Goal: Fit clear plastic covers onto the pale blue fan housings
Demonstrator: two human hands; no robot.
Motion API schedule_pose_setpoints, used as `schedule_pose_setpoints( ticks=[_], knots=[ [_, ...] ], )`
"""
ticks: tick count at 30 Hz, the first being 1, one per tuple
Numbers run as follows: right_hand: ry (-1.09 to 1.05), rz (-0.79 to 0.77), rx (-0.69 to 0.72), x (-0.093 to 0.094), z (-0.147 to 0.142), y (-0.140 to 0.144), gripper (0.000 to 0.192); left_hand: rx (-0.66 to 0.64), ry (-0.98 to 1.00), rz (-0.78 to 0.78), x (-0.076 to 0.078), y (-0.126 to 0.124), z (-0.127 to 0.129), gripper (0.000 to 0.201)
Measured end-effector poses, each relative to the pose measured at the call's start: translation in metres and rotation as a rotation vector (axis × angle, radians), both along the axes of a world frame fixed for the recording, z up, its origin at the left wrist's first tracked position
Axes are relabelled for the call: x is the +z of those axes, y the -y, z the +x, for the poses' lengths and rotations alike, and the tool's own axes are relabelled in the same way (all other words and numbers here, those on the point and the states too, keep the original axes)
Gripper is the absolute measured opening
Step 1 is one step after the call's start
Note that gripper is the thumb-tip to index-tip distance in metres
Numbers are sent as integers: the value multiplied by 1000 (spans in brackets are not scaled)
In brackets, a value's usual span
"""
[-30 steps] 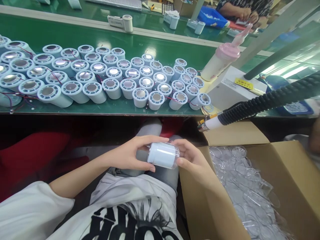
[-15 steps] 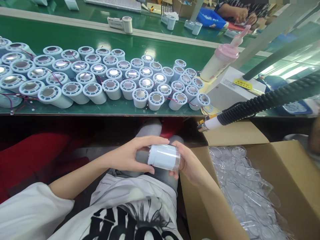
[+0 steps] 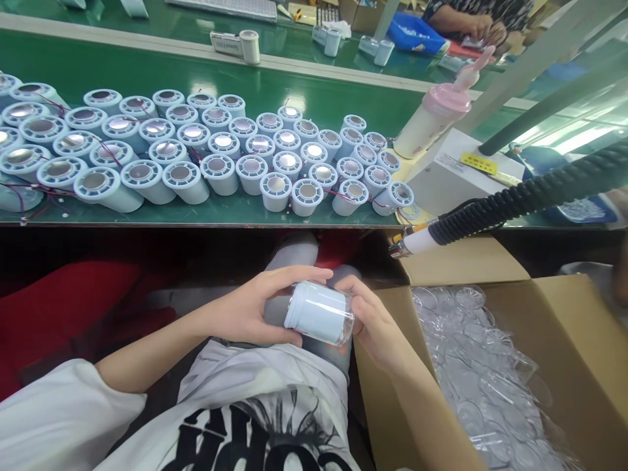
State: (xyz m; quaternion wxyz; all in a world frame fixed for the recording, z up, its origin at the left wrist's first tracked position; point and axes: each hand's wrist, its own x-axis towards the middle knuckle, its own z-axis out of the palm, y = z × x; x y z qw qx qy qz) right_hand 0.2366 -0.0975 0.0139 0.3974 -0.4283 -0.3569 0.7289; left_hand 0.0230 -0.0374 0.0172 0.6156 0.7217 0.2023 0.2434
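Observation:
Above my lap I hold a light-blue plastic cylinder [image 3: 316, 310] lying on its side, tilted slightly down to the right. A clear plastic cover [image 3: 348, 320] is around its right end. My left hand [image 3: 262, 304] curves around the left end, fingers along the top and thumb below. My right hand [image 3: 375, 320] grips the covered right end, its fingers partly hidden behind it. On the green bench ahead stand many similar light-blue cylinders [image 3: 220, 173] with round metal discs on top and thin red and dark wires.
At my right a cardboard box [image 3: 564, 327] holds a heap of clear plastic covers [image 3: 490, 366]. A black corrugated hose [image 3: 530, 190] with a metal nozzle reaches over it. A pink-topped bottle [image 3: 432, 121] stands beside a white box [image 3: 456, 170]. Across the bench, another person's hands [image 3: 485, 29] work near a blue tray.
The cylinder has turned a little, its right end now lower, and more of the clear cover shows. My right hand's fingers have shifted on that end.

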Motion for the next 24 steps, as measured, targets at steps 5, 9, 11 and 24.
schedule_pose_setpoints(
  ticks=[5, 9, 11, 24],
  knots=[
    [4, 33, -13, 2, 0, 2, 40, -9, 17, 99, -1, 0, -3, 80],
    [-24, -54, 22, 2, -3, 2, 47, -24, 77, 195, -4, -3, -2, 81],
    [-45, -129, 40, 3, -5, 0, 52, -27, 103, 218, -5, -4, -1, 78],
    [548, 649, -130, -6, -1, 4, 42, 118, 24, -210, -1, 9, 1, 59]
  ],
)
